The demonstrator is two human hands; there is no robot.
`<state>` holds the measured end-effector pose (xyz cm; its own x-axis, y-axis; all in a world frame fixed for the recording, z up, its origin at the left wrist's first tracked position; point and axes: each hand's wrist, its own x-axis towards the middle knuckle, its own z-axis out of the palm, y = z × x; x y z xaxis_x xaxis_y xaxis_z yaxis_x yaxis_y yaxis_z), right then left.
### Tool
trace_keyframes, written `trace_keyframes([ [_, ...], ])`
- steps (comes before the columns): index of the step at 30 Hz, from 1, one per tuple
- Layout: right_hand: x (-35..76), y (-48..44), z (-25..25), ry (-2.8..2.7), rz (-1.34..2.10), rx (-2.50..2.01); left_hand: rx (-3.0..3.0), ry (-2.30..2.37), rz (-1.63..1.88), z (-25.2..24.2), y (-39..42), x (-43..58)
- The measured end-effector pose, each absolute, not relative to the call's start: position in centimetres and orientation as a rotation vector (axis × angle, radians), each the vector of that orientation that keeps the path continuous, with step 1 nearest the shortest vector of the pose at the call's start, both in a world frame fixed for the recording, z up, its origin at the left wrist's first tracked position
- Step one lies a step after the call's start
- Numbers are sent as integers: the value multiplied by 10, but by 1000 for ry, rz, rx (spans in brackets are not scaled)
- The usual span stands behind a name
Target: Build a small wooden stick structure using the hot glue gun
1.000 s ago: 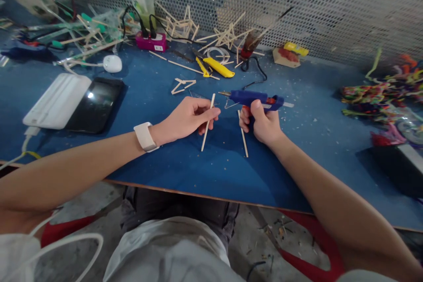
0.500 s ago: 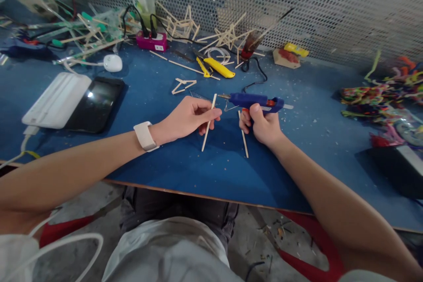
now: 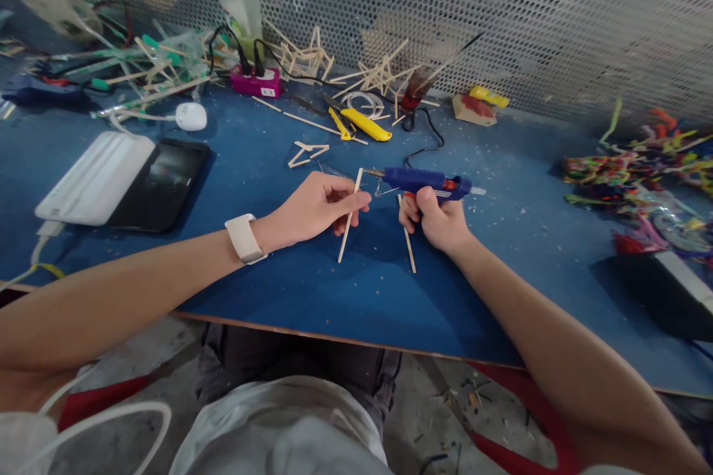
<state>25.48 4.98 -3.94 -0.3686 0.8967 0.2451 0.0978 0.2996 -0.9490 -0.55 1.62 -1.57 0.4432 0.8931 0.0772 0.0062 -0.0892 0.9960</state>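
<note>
My left hand (image 3: pixel 315 204) pinches a thin wooden stick (image 3: pixel 349 219) between thumb and fingers, its top end tilted toward the nozzle of a blue glue gun (image 3: pixel 422 180). My right hand (image 3: pixel 437 221) is wrapped round the gun's handle, nozzle pointing left at the stick's upper end. A second wooden stick (image 3: pixel 408 241) lies on the blue table (image 3: pixel 312 289) just under my right hand. A white watch sits on my left wrist.
A white case and a dark tablet (image 3: pixel 159 184) lie at the left. A stick triangle (image 3: pixel 306 153), yellow cutter (image 3: pixel 365 124), pink power strip (image 3: pixel 256 80) and stick piles are at the back. Coloured pipe cleaners (image 3: pixel 640 163) heap at the right.
Both hands keep their grips and pose. The view has tipped slightly, so everything sits a little lower in the picture.
</note>
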Motion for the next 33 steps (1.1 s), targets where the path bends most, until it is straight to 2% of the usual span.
trace_keyframes([
  [33,254,50,-36,-1736,1161,-926,1470,838,879,-14,16,-6],
])
